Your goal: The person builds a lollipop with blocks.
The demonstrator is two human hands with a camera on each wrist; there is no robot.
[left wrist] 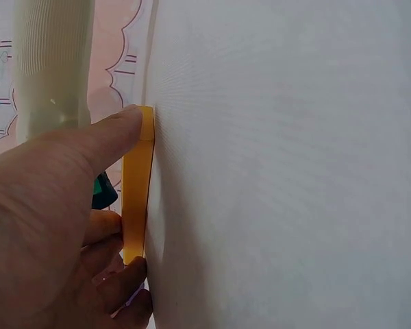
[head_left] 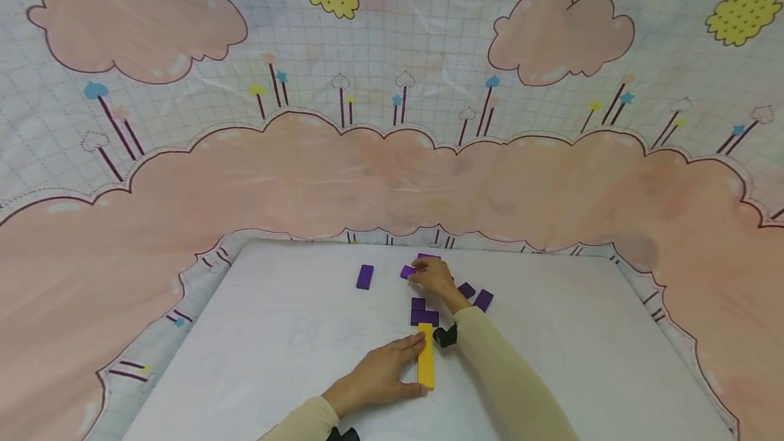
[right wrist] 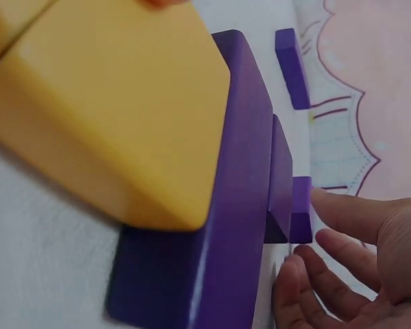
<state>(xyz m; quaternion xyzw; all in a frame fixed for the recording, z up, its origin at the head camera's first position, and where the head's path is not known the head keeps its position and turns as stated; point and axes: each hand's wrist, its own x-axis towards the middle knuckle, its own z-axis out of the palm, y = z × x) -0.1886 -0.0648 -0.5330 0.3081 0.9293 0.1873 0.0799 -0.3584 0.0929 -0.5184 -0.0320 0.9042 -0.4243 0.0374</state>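
Observation:
My left hand (head_left: 382, 373) spans a long yellow block (head_left: 425, 357), its thumb at the near end and its fingers by the far end. In the left wrist view, the thumb presses the end of the yellow block (left wrist: 137, 185) and the fingers curl by its other end. Beyond it, a purple block (head_left: 425, 318) lies crosswise, with a smaller purple block (head_left: 418, 303) against its far left side. Farther back, my right hand (head_left: 436, 276) pinches a small purple block (head_left: 407, 272) between thumb and fingers. The right wrist view shows the thumb at this small purple block (right wrist: 301, 209).
Left of the right hand lies a loose purple block (head_left: 365, 277). Another purple block (head_left: 429, 256) sits behind that hand, partly hidden. To the right are two more, a purple block (head_left: 467, 290) and a tilted purple block (head_left: 483, 300). A patterned cloth (head_left: 392, 182) rises behind the white table (head_left: 294, 332).

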